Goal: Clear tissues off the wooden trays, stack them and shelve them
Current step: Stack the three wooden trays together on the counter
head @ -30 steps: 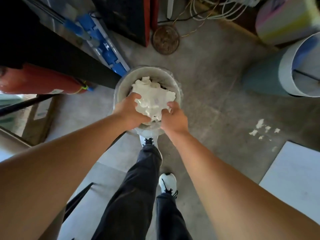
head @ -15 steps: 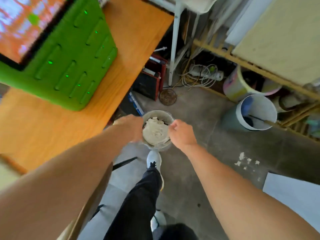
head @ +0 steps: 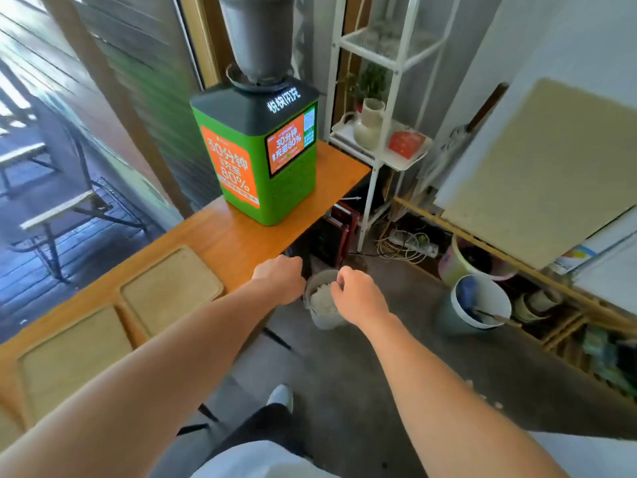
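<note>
1. Two wooden trays (head: 170, 291) are lying side by side on the counter (head: 241, 236), bare of tissues (head: 322, 297), which are filling the bin (head: 324, 317).
2. I am hovering my left hand (head: 281, 281) and right hand (head: 360, 293) over it, both loosely curled, gripping nothing.
3. Next, I judge: stacking trays squarely, edges aligned.

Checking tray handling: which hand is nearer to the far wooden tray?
Left. The left hand hangs just past the table edge, right of the far wooden tray; the right hand is farther right, beyond the bin.
</note>
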`<state>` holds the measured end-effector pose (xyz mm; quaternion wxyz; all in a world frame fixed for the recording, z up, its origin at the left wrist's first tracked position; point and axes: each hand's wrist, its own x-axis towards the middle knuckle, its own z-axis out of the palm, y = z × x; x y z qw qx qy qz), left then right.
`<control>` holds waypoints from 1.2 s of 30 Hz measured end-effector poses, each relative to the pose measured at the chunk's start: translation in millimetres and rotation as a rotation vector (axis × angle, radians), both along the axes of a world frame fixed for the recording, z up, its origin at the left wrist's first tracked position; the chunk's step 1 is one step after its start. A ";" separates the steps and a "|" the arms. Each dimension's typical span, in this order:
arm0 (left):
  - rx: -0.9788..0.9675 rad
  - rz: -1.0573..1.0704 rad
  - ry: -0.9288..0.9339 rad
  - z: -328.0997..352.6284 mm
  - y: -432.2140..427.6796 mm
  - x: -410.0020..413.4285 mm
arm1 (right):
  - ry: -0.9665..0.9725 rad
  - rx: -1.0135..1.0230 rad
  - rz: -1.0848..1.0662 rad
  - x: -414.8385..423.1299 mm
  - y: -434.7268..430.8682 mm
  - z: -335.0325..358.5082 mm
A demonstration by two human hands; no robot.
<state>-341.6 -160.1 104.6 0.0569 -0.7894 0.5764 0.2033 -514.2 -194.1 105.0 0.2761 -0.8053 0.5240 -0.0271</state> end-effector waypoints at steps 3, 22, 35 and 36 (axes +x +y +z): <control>-0.019 0.001 -0.034 11.3 27.8 13.8 | 0.048 -0.045 0.038 9.2 22.8 14.1; -0.053 0.478 -0.003 -6.7 181.1 211.9 | 0.093 -0.028 0.536 267.9 83.0 21.1; 0.085 0.936 0.157 -34.5 197.4 229.9 | 0.225 0.048 0.699 308.2 21.8 -32.6; 0.094 0.949 0.170 -37.7 193.4 226.9 | 0.232 0.058 0.712 310.0 15.8 -36.0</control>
